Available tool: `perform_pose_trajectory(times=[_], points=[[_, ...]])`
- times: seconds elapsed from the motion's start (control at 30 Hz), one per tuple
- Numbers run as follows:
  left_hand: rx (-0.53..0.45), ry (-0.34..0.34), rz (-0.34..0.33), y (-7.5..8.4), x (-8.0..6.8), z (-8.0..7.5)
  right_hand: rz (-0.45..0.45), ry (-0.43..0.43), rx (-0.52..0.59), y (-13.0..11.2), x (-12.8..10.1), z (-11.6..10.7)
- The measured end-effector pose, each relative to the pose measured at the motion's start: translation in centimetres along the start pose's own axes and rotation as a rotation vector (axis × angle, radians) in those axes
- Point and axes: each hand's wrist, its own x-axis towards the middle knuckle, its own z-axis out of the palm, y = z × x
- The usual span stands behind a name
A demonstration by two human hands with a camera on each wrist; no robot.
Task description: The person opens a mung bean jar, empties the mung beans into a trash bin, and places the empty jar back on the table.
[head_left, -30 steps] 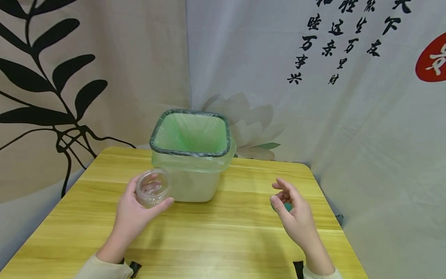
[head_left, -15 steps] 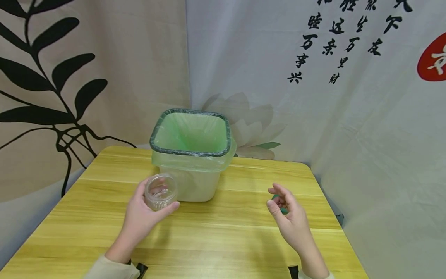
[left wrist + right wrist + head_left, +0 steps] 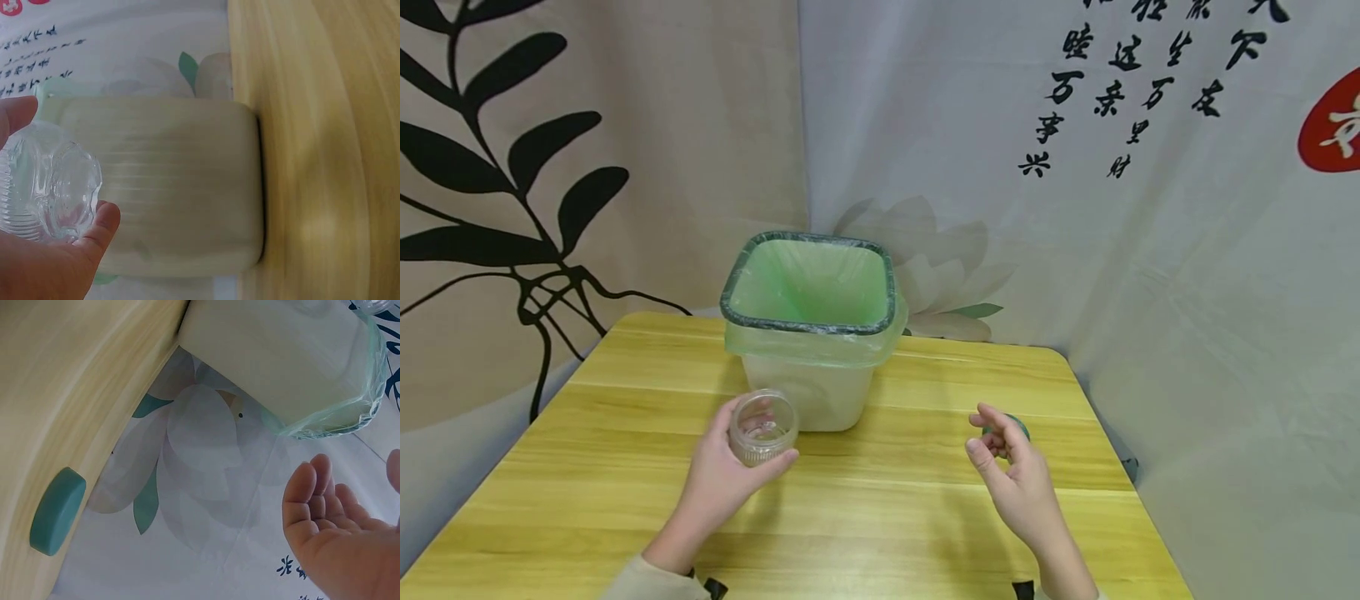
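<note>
My left hand (image 3: 726,479) grips a clear, lidless plastic jar (image 3: 763,427) just above the wooden table (image 3: 887,525), in front of the bin. The left wrist view shows the jar (image 3: 44,181) held between thumb and fingers (image 3: 100,228). My right hand (image 3: 1009,471) hovers over the table's right side with fingers loosely curled, holding nothing. A small round teal lid (image 3: 1021,425) lies on the table just beyond its fingertips. In the right wrist view the lid (image 3: 57,509) lies flat on the table (image 3: 69,381), apart from the relaxed right hand (image 3: 331,531).
A square white bin (image 3: 808,327) lined with a green bag stands at the back centre of the table, also seen as the bin (image 3: 181,187) and the bin (image 3: 281,356) in the wrist views. Printed cloth hangs behind and to the right. The table's right edge is near the lid.
My left hand has carried the jar rightward and lower, nearer the bin's front. My right hand has drifted left, and the teal lid now shows beyond its fingertips.
</note>
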Motion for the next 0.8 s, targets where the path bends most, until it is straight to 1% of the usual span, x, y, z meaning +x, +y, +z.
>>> perform_pose_trajectory(times=[0.23, 0.53, 0.8], points=[[0.021, -0.014, -0.029, -0.4, -0.1, 0.4, 0.06, -0.018, 0.008, 0.1, -0.4, 0.3], [0.009, -0.018, -0.053, -0.8, -0.2, 0.9, 0.091, -0.034, 0.009, 0.3, -0.7, 0.8], [0.04, -0.031, -0.089, -1.3, -0.4, 1.4, 0.116, -0.056, 0.023, 0.7, -1.2, 1.2]])
